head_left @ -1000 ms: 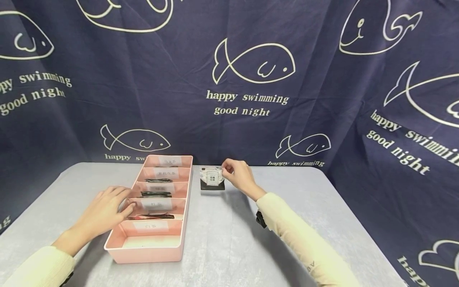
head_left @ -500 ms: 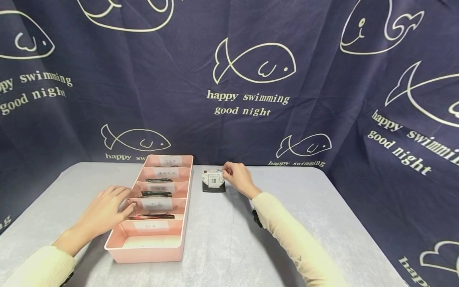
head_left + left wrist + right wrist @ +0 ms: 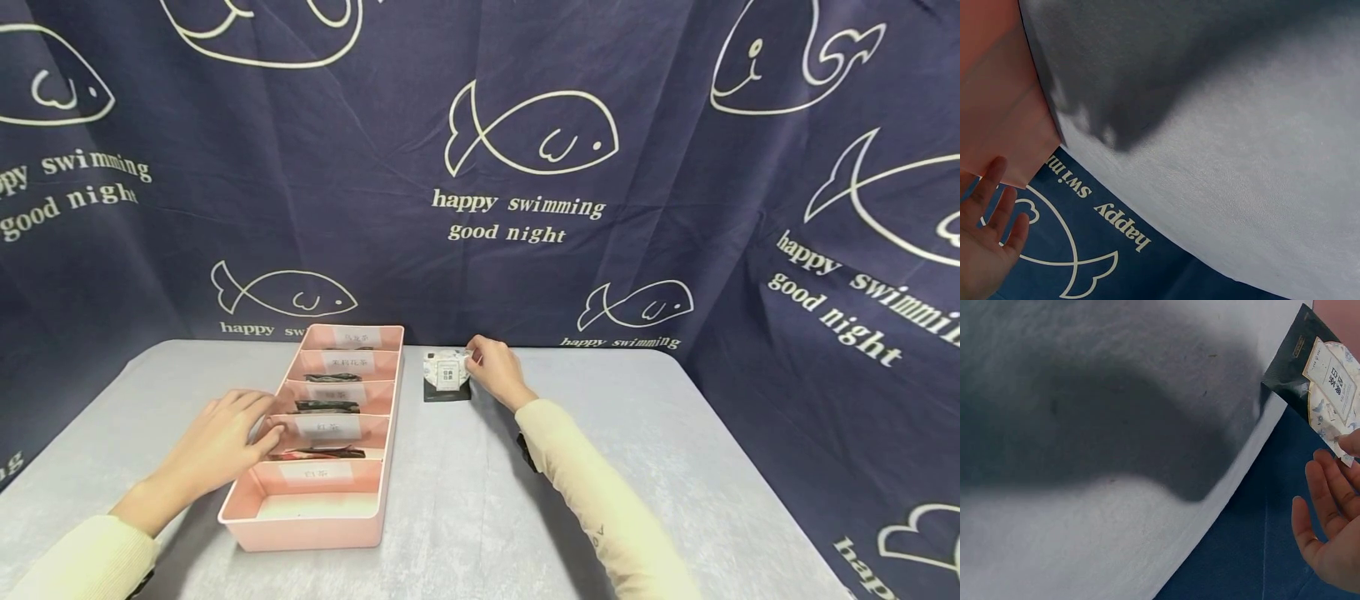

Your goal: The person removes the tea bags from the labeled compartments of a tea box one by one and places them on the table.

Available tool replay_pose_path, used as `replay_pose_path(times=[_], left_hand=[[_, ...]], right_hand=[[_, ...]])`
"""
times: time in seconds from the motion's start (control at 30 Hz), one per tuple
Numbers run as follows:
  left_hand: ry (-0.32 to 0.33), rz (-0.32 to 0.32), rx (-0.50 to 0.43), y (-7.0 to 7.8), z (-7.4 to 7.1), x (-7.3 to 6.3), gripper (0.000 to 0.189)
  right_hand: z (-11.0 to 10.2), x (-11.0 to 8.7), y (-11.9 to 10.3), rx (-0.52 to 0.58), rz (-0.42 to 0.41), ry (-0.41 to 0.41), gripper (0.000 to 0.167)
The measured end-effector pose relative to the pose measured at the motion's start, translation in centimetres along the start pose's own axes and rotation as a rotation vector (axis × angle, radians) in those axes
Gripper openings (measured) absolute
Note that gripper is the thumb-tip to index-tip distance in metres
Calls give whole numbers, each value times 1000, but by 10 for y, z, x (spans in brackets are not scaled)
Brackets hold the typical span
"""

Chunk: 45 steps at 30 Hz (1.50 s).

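At the back of the table, my right hand [image 3: 498, 371] pinches the upper right corner of a tea sachet [image 3: 448, 377]. The sachet is black below and floral white above, with a pale label. In the right wrist view, thumb and fingertips meet at the corner of the tea sachet [image 3: 1329, 381], while the other fingers are loosely spread. My left hand [image 3: 225, 437] rests against the left side of a long pink divided box [image 3: 315, 529], thumb over the rim. Seen from the left wrist, its fingers [image 3: 1002, 212] look fairly straight beside the box wall [image 3: 1004, 106].
Labelled compartments run the length of the box, and several hold dark sachets [image 3: 327, 407]. A red and black sachet [image 3: 318, 453] lies in the second from the front; the front one [image 3: 315, 504] shows a bare floor. A dark fish-print curtain [image 3: 517, 283] hangs behind the grey table [image 3: 480, 517].
The right hand and the tea sachet have shifted slightly to the right and nearer, and the right forearm has swung left. My left hand and the box have stayed put.
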State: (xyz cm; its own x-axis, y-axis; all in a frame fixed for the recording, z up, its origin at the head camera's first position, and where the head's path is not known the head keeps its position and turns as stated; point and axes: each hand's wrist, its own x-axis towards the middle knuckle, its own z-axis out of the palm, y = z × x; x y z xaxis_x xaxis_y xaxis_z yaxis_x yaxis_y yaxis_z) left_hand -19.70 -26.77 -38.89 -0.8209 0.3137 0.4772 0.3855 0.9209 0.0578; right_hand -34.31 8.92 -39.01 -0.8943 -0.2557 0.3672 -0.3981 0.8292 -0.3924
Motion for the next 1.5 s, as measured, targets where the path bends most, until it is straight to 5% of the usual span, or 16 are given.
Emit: replay_pose_path(times=[0.77, 1.07, 1.5], left_hand=[[6, 11, 0, 0, 0, 0, 33], [-1, 4, 1, 0, -1, 1, 34], [2, 11, -2, 0, -1, 0, 34]], right_hand=[[-5, 0, -2, -42, 25, -87, 33], [-16, -9, -15, -41, -91, -103, 31], [-21, -36, -46, -129, -369, -122, 29]])
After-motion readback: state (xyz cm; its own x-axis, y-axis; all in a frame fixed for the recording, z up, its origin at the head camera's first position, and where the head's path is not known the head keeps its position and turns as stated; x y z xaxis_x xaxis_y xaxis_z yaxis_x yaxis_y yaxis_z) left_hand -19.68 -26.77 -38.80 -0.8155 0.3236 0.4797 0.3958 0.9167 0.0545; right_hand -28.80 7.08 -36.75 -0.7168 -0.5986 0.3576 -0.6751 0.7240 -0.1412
